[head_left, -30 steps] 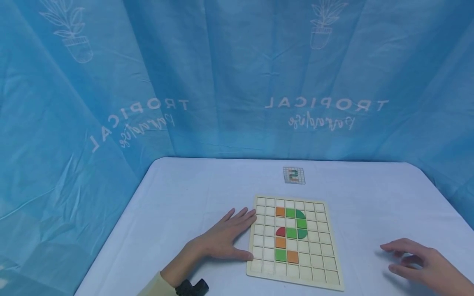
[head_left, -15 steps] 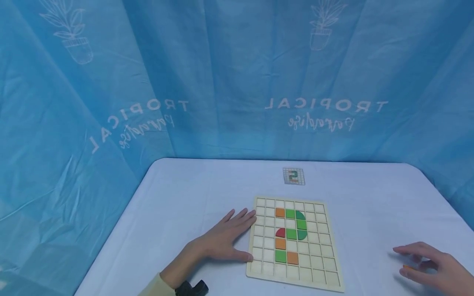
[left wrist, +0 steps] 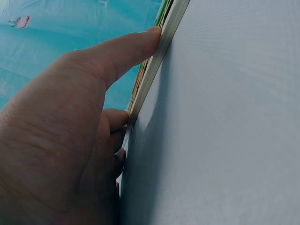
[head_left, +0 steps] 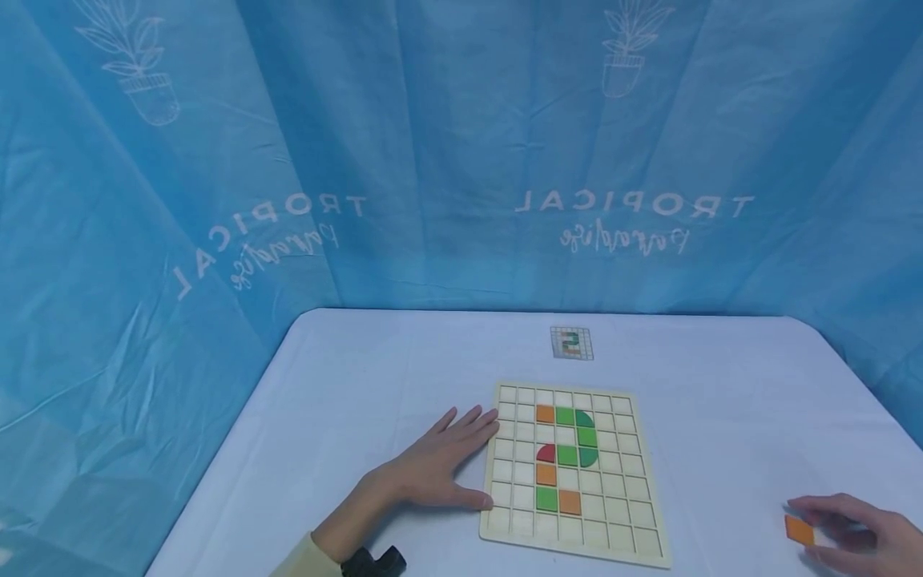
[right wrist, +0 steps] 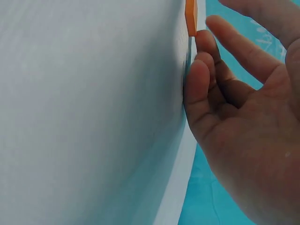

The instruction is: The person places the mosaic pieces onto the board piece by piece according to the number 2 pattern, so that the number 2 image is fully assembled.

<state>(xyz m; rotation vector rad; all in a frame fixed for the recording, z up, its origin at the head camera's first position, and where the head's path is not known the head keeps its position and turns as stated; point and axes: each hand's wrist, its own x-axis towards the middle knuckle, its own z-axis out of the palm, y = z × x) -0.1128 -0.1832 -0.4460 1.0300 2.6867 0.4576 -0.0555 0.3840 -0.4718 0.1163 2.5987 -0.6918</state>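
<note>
My left hand (head_left: 436, 465) lies with its fingers spread at the left edge of a square wooden grid board (head_left: 613, 553). In the left wrist view, the thumb of the left hand (left wrist: 70, 112) touches the board's rim (left wrist: 152, 77). Orange, green and red tiles (head_left: 567, 456) sit in some of its squares. Farther right, a loose orange square tile (head_left: 799, 530) lies on the table beside the fingertips of my right hand (head_left: 858, 533). The right wrist view shows the orange tile (right wrist: 191, 18) just past the loosely bent fingers of that hand (right wrist: 248, 112), not pinched.
A small card (head_left: 572, 343) with a grid pattern lies behind the board on the white table (head_left: 404, 369). Blue printed curtains (head_left: 461, 160) hang behind and to the left of the table. A black strap (head_left: 373, 561) is around the left wrist.
My right hand has moved right and nearer the front of the table. The orange tile, first hidden and then barely seen under it, now shows plainly. The left hand has stayed still.
</note>
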